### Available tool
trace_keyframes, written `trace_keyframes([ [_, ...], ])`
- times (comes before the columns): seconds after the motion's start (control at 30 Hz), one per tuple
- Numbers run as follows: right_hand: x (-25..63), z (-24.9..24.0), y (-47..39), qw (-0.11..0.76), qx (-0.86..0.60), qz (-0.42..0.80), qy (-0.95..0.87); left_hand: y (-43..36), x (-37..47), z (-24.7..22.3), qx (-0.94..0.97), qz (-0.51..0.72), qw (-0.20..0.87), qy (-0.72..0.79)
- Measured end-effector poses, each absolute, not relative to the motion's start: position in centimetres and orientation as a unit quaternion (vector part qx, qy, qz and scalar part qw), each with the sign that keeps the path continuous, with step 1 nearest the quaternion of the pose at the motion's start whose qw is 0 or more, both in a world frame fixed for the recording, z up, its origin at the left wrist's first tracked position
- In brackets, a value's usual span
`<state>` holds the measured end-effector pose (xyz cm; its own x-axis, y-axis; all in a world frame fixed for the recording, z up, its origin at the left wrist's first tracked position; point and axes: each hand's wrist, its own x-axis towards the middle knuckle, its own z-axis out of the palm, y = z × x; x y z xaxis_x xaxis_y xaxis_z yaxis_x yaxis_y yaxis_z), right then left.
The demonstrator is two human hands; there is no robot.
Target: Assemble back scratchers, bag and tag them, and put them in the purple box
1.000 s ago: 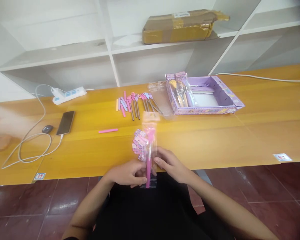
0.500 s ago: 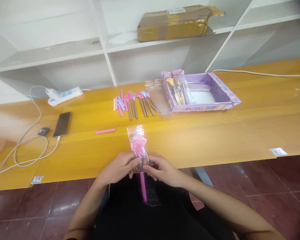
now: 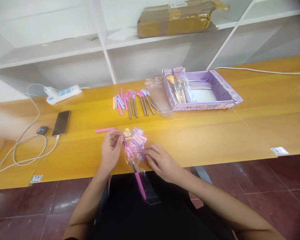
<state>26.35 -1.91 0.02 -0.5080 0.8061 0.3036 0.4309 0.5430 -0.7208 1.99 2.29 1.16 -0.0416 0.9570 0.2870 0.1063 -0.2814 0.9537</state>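
Note:
My left hand pinches the upper edge of a clear plastic bag. Inside the bag lies a pink back scratcher, its pink claw head up and its handle pointing down toward my lap. My right hand has its fingertips pressed on one of the small printed cards, which lie in a loose pile beside the bag's top. A loose pink tube rests just behind my left hand.
Colored tubes and metal scratcher rods with claw heads lie farther back. A purple box holds bagged scratchers. Phone, mouse, cables and a power strip lie left. A taped carton sits on the shelf.
My left hand has moved up and left to the bag's top edge, tilting the bag and scratcher. My right hand has shifted up to the cards, which now show more clearly.

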Motion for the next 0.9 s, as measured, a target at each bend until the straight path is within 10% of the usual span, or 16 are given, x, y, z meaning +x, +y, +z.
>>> trace_keyframes([
  [0.2, 26.0, -1.1, -0.5, 0.237, -0.395, 0.100, -0.882, 2.0, 1.7, 0.8, 0.559, 0.520, 0.418, 0.492],
  [0.9, 27.2, -2.0, 0.9, 0.392, -0.493, 0.341, -0.698, 1.8, 1.3, 0.4, 0.473, 0.607, 0.401, 0.497],
])
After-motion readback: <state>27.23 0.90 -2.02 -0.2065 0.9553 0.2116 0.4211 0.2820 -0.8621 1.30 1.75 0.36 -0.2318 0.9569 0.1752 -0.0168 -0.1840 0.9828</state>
